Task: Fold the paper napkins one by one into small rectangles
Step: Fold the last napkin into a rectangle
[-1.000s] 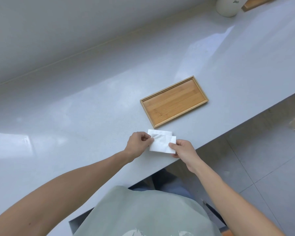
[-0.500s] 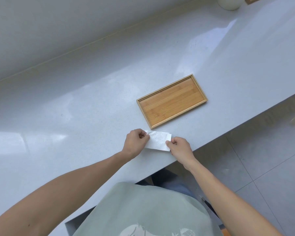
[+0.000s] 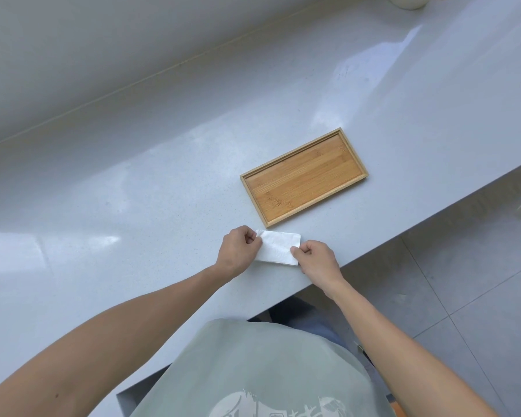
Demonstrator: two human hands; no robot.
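Pinching with curled fingers (image 3: pixel 251 238), I see the left hand (image 3: pixel 236 251) gripping the left end of the paper napkin (image 3: pixel 278 246), while the right hand (image 3: pixel 316 258) pinches the right end between thumb and bent fingers. The napkin is white, with a faint embossed texture, folded into a small rectangle and lying flat on the grey countertop (image 3: pixel 133 221), near its front edge and just in front of the near corner of the wooden tray (image 3: pixel 304 177); I cannot tell whether the two touch. Both sets of knuckles are raised above the napkin's ends, leaving its middle exposed between the hands. Both wrists angle inward toward each other, with the bare forearms reaching up from the lower frame, either side of a pale green shirt (image 3: pixel 253 371).
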